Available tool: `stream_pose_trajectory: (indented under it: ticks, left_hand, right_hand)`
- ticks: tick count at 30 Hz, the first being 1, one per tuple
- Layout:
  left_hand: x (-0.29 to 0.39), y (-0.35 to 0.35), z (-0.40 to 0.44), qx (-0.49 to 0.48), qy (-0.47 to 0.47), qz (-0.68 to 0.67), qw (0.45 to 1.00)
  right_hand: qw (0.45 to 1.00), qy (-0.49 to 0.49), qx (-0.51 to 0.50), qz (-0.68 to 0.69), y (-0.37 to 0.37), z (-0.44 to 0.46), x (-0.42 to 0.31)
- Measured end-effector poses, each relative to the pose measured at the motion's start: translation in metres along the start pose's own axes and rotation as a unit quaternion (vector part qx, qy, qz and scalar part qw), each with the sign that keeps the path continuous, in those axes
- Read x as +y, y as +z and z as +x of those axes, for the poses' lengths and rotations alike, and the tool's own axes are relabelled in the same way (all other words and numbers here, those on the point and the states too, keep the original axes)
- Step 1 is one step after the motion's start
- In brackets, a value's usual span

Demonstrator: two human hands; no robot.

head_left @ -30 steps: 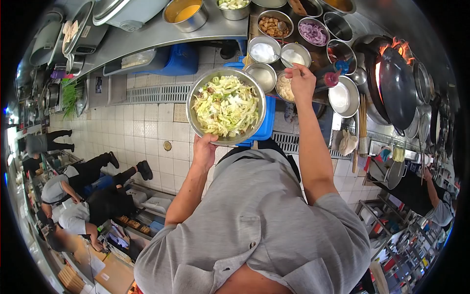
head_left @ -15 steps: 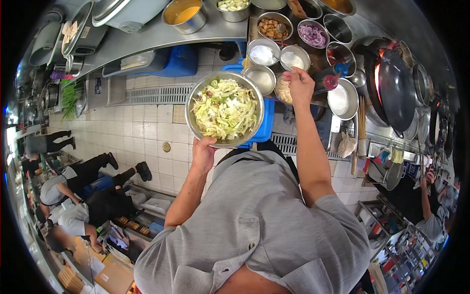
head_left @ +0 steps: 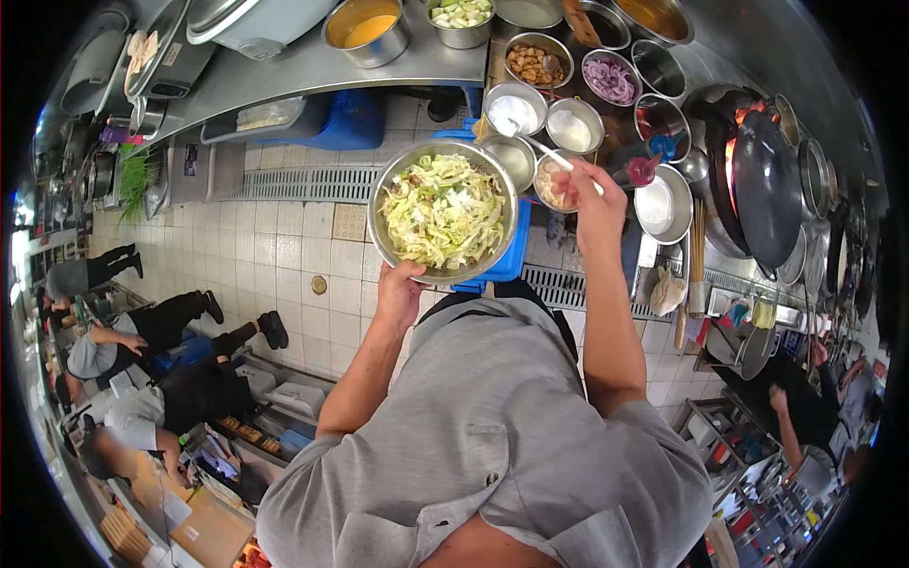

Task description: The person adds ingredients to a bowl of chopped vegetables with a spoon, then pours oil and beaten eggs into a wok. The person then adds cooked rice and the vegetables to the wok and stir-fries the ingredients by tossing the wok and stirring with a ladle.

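Observation:
My left hand (head_left: 400, 294) grips the near rim of a round metal bowl (head_left: 381, 248), held up over the floor. Inside the bowl lie shredded pale green leaves (head_left: 443, 210) with some white powder on top. My right hand (head_left: 595, 194) is closed on the handle of a white spoon (head_left: 561, 157), whose other end reaches toward a metal bowl of white powder (head_left: 514, 115). Beside that stand another bowl of white powder (head_left: 572, 130) and a bowl of pale chopped food (head_left: 551, 182), partly behind my right fingers.
Flames burn by a black wok (head_left: 769, 189) at the right. Bowls of sliced purple onion (head_left: 611, 80) and brown chunks (head_left: 536, 62) stand at the back. A metal counter (head_left: 284, 80) runs along the upper left. Several people are at the lower left and right.
My right hand has moved slightly down and right, and the white spoon now shows in it, over the powder bowls. The held bowl has shifted slightly right in view.

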State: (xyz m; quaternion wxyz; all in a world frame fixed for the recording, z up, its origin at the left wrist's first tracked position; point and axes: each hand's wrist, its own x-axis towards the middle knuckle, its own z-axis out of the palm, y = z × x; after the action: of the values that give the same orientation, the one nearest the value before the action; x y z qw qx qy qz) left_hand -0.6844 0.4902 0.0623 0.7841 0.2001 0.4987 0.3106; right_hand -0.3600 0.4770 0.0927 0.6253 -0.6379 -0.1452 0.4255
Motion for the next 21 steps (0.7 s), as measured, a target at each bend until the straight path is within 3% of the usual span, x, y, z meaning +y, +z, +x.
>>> stream_pose_trajectory:
  ticks: [3, 7, 12, 21]
  left_hand:
    - [-0.001, 0.001, 0.003, 0.016, 0.003, 0.001, 1.0]
    - [-0.001, 0.008, 0.003, 0.009, 0.012, -0.015, 1.0]
    - [-0.001, 0.005, -0.007, 0.012, 0.013, -0.018, 1.0]
    - [-0.007, -0.01, -0.024, 0.035, 0.03, -0.024, 0.999]
  right_hand:
    - [0.988, -0.028, -0.101, -0.114, 0.007, -0.041, -0.031]
    - [0.937, -0.19, -0.019, -0.293, 0.002, 0.001, -0.014]
    - [0.916, -0.135, 0.014, -0.378, 0.015, 0.081, 0.033]
    - [0.908, -0.106, 0.019, -0.404, 0.027, 0.101, 0.046]
